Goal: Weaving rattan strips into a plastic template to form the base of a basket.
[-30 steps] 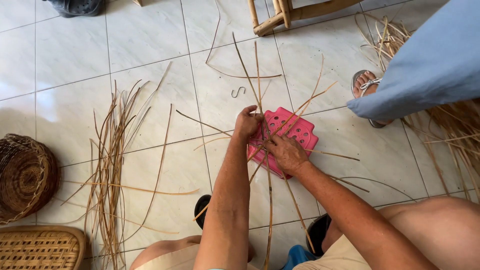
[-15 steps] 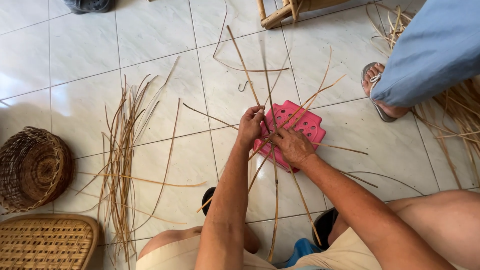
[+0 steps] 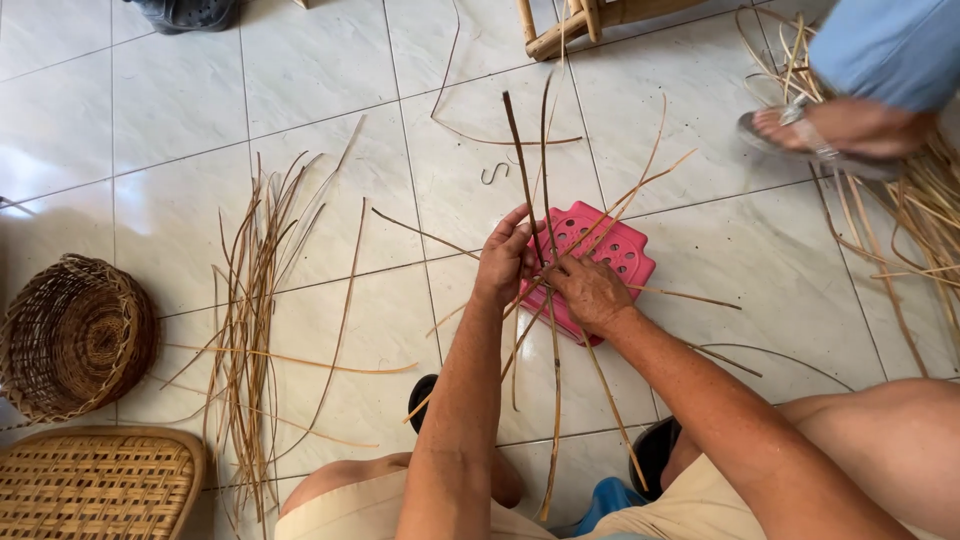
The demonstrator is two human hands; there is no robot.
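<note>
A pink perforated plastic stool top point(image 3: 612, 248) lies on the tiled floor, with several thin rattan strips point(image 3: 548, 180) crossed over it. My left hand point(image 3: 506, 258) pinches the strips where they cross at the stool's left edge. My right hand point(image 3: 588, 290) presses down on the same crossing from the right, fingers closed over the strips. Strip ends fan out toward the far side and back between my knees.
A loose pile of rattan strips point(image 3: 250, 300) lies to the left. A round woven basket point(image 3: 75, 340) and a flat woven tray point(image 3: 95, 485) sit at the lower left. Another person's sandalled foot point(image 3: 825, 135) stands at the upper right beside more strips. A small metal S-hook point(image 3: 494, 173) lies beyond the stool.
My hands stay on the crossed strips, shifting slightly. The other person's foot and leg have moved toward the upper right.
</note>
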